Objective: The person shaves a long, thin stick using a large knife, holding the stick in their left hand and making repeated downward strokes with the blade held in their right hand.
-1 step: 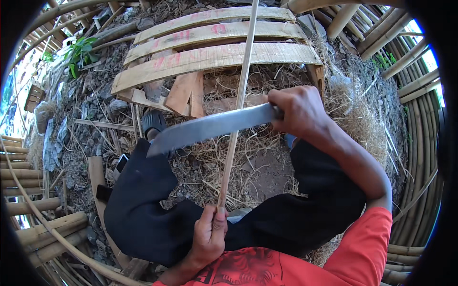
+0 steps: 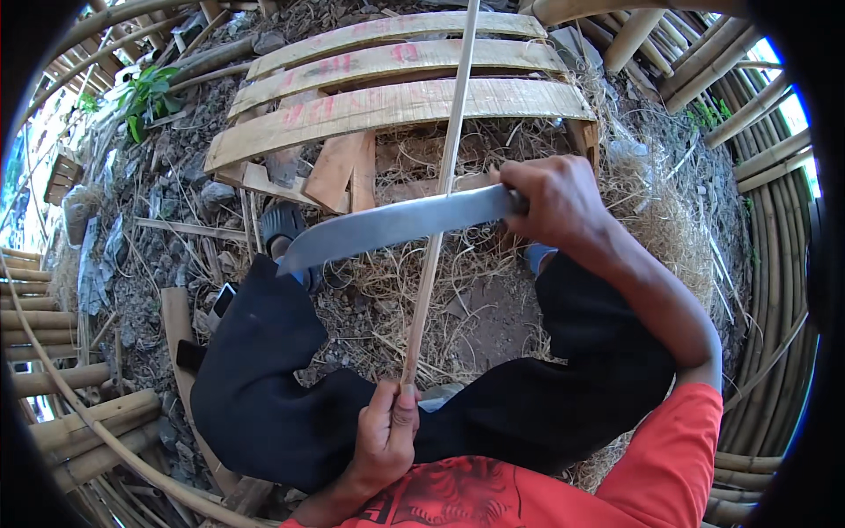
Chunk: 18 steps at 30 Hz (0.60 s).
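Note:
My left hand (image 2: pixel 385 429) is closed on the near end of a long, thin bamboo strip (image 2: pixel 429 282), close to my red shirt. From there the strip slants up and away, passing over the front slat of a wooden pallet (image 2: pixel 405 101) and out at the top edge. A machete (image 2: pixel 387 231) with a broad, curved blade is in my right hand (image 2: pixel 554 201), wrapped round its dark handle. The blade lies across the middle of the strip, hiding part of it, with its tip pointing left toward my knee. Whether its edge bites into the strip I cannot tell.
Pale shavings (image 2: pixel 466 273) cover the ground between my feet. A phone-like dark object (image 2: pixel 190 355) rests on a board (image 2: pixel 179 387) by my left leg. Bamboo poles (image 2: pixel 775 255) wall the right side, and more poles (image 2: pixel 88 422) lie at left.
My right hand and the machete have shifted very slightly, the blade's tip moving a little right and up. My left hand and the strip hold nearly still.

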Tool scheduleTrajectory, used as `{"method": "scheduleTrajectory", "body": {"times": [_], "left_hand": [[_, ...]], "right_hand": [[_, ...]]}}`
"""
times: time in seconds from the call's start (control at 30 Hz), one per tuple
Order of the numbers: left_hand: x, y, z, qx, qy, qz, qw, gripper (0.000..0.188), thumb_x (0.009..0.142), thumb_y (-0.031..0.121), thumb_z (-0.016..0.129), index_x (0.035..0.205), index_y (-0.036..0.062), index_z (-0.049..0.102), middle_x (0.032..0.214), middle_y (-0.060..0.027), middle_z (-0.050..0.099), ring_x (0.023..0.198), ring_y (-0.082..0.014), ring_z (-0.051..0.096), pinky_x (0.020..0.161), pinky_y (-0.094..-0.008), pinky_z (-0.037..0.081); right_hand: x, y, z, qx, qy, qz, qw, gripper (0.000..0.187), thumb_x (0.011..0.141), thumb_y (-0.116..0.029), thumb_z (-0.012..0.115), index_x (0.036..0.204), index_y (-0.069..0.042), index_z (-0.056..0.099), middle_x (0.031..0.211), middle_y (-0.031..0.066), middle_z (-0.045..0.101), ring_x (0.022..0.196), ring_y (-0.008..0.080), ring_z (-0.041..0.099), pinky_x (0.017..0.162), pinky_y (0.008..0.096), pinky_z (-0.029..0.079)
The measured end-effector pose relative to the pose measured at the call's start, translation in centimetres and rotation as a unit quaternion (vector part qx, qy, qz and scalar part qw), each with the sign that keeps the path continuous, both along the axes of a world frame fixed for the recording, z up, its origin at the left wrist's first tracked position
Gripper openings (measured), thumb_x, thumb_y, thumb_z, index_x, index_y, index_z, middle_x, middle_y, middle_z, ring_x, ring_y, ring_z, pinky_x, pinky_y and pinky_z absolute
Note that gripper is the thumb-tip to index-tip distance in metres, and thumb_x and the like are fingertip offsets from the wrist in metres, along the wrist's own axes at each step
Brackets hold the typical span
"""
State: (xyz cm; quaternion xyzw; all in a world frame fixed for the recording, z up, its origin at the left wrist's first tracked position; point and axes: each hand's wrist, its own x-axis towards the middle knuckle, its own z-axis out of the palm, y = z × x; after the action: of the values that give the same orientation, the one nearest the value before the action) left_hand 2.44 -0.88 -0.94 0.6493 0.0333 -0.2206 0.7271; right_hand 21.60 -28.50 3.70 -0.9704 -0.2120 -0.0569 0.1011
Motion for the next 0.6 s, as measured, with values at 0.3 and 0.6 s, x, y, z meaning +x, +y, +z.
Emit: {"method": "scheduleTrajectory", "body": {"times": [0.3, 0.6], "left_hand": [[-0.3, 0.2, -1.1, 0.008, 0.001, -0.008, 1.000, 0.026, 0.106, 0.028, 0.044, 0.098, 0.0040, 0.048, 0.060, 0.0053, 0.036, 0.046, -0.0012, 0.030, 0.041, -0.0202, 0.024], [-1.5, 0.6, -1.5, 0.028, -0.009, -0.037, 0.999, 0.026, 0.106, 0.028, 0.045, 0.097, 0.0034, 0.048, 0.058, 0.0057, 0.036, 0.046, -0.0009, 0.031, 0.040, -0.0205, 0.024]], "right_hand": [[1.1, -1.6, -1.2, -0.031, -0.012, -0.035, 0.999, 0.018, 0.066, -0.015, 0.076, 0.081, -0.012, 0.067, 0.069, 0.0075, 0.067, 0.067, 0.0292, 0.069, 0.063, 0.0421, 0.054], [2.4, -5.5, -1.6, -0.029, -0.072, -0.149, 0.986, 0.012, 0.074, -0.019, 0.070, 0.082, -0.012, 0.074, 0.063, 0.0132, 0.066, 0.060, 0.0332, 0.068, 0.061, 0.0430, 0.056]]}}
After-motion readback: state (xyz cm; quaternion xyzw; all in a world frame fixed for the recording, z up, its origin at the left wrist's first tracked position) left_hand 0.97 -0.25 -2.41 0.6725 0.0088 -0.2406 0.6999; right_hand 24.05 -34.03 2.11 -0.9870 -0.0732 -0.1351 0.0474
